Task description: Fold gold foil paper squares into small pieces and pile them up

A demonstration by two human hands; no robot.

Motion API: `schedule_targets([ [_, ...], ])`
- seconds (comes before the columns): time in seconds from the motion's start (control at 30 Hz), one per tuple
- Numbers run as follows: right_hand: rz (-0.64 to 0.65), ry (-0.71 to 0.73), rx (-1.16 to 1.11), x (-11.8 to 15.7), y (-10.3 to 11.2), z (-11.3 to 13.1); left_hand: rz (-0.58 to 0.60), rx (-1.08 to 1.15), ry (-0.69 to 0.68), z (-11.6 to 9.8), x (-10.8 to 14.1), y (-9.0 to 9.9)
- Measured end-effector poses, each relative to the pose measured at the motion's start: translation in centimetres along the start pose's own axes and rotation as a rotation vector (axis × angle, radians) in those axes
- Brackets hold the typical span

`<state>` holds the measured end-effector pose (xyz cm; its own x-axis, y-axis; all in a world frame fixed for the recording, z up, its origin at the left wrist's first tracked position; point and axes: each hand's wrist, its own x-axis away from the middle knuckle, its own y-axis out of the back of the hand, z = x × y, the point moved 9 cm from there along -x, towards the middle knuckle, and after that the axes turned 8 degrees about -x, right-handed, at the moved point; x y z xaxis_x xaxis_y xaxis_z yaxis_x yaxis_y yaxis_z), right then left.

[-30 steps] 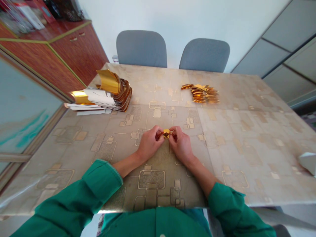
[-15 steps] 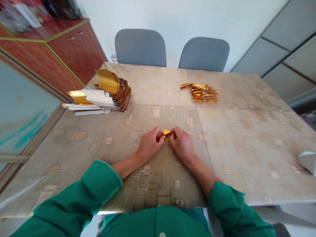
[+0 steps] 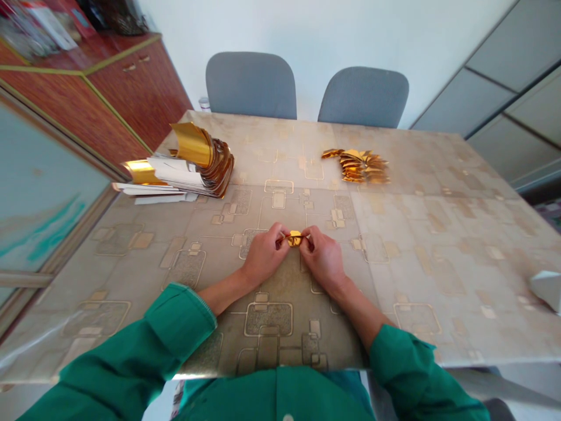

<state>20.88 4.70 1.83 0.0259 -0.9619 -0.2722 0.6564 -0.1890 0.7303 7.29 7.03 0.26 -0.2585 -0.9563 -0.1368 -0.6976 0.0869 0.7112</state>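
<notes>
A small folded piece of gold foil paper (image 3: 295,238) is stretched between my two hands, just above the tablecloth or resting on it; I cannot tell which. My left hand (image 3: 266,252) pinches its left end, thumb against curled fingers. On the other side my right hand (image 3: 323,255) grips the right end the same way. The fingertips cover both ends, so only the shiny middle shows. Farther off to the right lies a cluster of folded gold foil pieces (image 3: 363,166). At the back left stands a bent stack of gold foil sheets (image 3: 193,146).
White paper sheets (image 3: 175,173) lie against the gold stack. A patterned cloth covers the table (image 3: 421,245). Two grey chairs (image 3: 252,86) stand beyond the far edge, near a wooden cabinet (image 3: 131,93). A white object (image 3: 546,289) sits at the right edge.
The foil piece between my fingers has changed its shape: its middle now looks rounder and more spread. Both hands stay almost in place, still pinching its ends.
</notes>
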Motion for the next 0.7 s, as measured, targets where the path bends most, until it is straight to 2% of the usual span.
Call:
schedule_targets([
  [0.27,-0.016,0.049,0.012,0.2,-0.2,0.3,-0.015,-0.027,-0.013,-0.2,-0.3,0.2],
  [0.5,0.004,0.034,0.002,0.2,-0.3,0.5,0.048,0.131,0.063,0.5,-0.3,-0.3],
  [0.7,0.005,0.01,-0.005,0.0,-0.4,0.1,0.039,0.167,0.081,0.9,-0.3,-0.4],
])
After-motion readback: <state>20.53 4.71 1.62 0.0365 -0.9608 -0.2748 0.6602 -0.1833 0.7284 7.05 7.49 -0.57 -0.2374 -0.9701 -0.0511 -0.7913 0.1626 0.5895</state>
